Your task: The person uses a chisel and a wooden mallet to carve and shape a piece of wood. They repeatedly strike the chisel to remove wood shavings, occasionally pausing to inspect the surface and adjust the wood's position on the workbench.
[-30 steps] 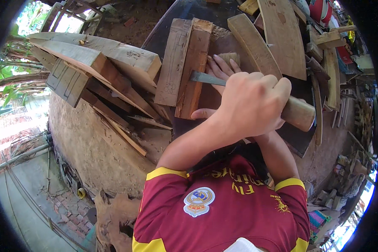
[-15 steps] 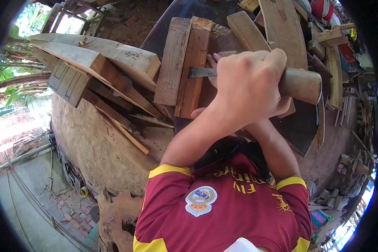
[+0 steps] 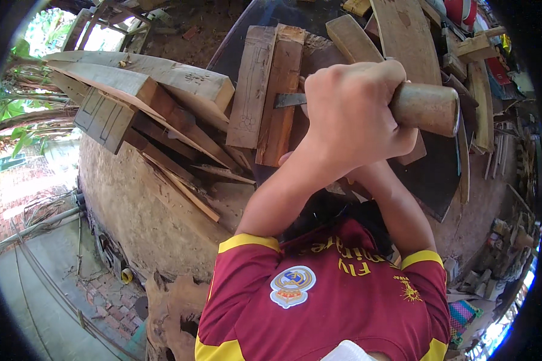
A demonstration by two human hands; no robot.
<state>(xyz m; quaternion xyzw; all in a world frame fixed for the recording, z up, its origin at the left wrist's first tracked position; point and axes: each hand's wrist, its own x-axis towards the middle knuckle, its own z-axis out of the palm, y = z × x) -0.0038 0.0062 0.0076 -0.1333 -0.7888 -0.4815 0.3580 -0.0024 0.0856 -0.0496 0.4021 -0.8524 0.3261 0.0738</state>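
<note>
My left hand is closed round the wooden handle of a chisel. Its flat steel blade points left, resting on a reddish-brown wood block. Beside that block lies a greyer piece with pencilled outlines. My left forearm crosses over my right one. My right hand is mostly hidden beneath, its thumb tip at the reddish block's lower edge, its fingers out of sight.
Long thick boards and a pencilled board are piled at the left. Planks lie on the dark work surface to the right. A gnarled wooden slab is at lower left; plants and brick paving lie beyond.
My left hand and the chisel handle have moved up, levelling the chisel across the block. My right fingers, visible earlier, are now covered by the left hand.
</note>
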